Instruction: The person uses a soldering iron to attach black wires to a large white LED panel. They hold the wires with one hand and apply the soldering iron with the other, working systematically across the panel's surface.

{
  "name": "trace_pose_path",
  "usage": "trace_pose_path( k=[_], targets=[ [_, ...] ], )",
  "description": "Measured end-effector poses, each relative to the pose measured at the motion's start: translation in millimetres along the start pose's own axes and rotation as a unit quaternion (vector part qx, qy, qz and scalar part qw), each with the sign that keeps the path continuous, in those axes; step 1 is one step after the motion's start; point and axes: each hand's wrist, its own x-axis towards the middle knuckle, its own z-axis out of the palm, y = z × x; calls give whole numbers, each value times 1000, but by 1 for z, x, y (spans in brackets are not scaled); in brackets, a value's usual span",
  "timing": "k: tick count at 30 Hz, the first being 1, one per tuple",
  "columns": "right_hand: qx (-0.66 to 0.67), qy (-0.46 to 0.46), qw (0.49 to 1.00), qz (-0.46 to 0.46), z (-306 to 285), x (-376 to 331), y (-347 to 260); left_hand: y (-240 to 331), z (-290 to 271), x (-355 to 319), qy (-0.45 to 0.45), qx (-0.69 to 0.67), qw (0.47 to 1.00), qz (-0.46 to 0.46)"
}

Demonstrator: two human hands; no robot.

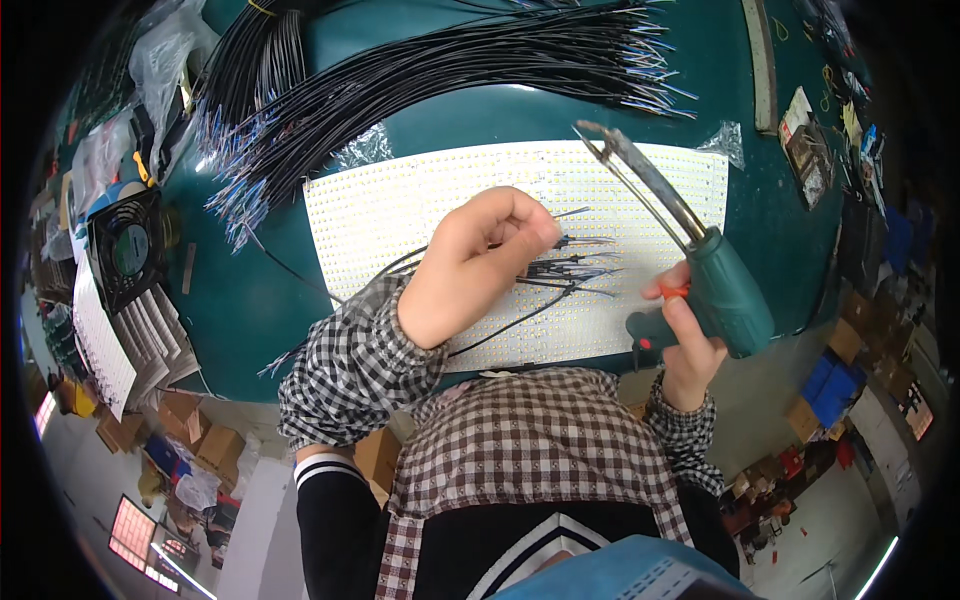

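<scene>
Thin black wires (560,272) lie across the white LED panel (400,215) at centre, their stripped ends fanning toward 3 o'clock. Left hand (470,265) pinches them, fingers closed tight. Right hand (690,350), at 4 o'clock, is wrapped closed around the green soldering gun (725,290), tip aimed toward 11 o'clock.

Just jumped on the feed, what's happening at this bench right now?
A person in a checked shirt works at a green table. The left hand pinches a bunch of thin black wires over a white LED panel. The right hand grips a green soldering gun, its tip raised above the panel and not touching the wires. More black wire bundles lie across the far side of the table.
</scene>
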Motion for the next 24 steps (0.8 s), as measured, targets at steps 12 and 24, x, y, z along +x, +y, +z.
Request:
trace_pose_path(
  k=[12,24],
  targets=[
    [-96,-124,983,-90,22,15,4,0,34,-16,-51,-100,993,-24],
    [-106,-56,993,-16,34,10,14,-12,20,-21,96,108,983,115]
  ],
)
